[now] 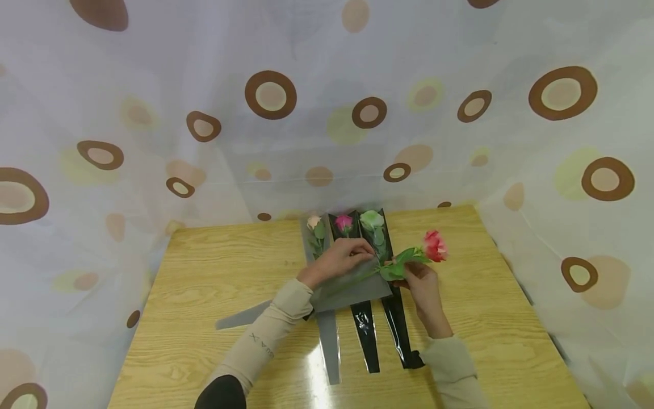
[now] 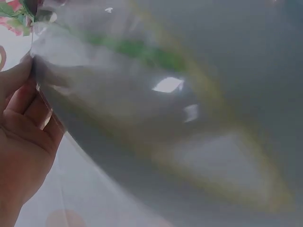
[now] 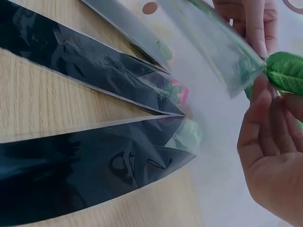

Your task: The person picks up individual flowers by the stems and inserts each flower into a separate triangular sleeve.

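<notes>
My left hand [image 1: 339, 260] pinches the open edge of a grey, clear-fronted flower sleeve [image 1: 355, 292], held up over the table. In the left wrist view the sleeve [image 2: 118, 137] stretches away from the hand, with a blurred green stem behind its film. My right hand [image 1: 425, 289] holds a pink artificial flower [image 1: 435, 246] by its stem, near the green leaves. Its bloom points to the right, and the stem runs left into the sleeve's mouth. The right wrist view shows a large leaf [image 3: 286, 72] between both hands at that mouth.
Under the sleeve lie three wrapped roses: a peach one [image 1: 314, 222] in grey, a magenta one [image 1: 344, 222] and a pale green one [image 1: 372, 219] in black sleeves. Another grey strip [image 1: 242, 317] shows left. Behind the wooden table [image 1: 204, 267] hangs a patterned cloth [image 1: 317, 147].
</notes>
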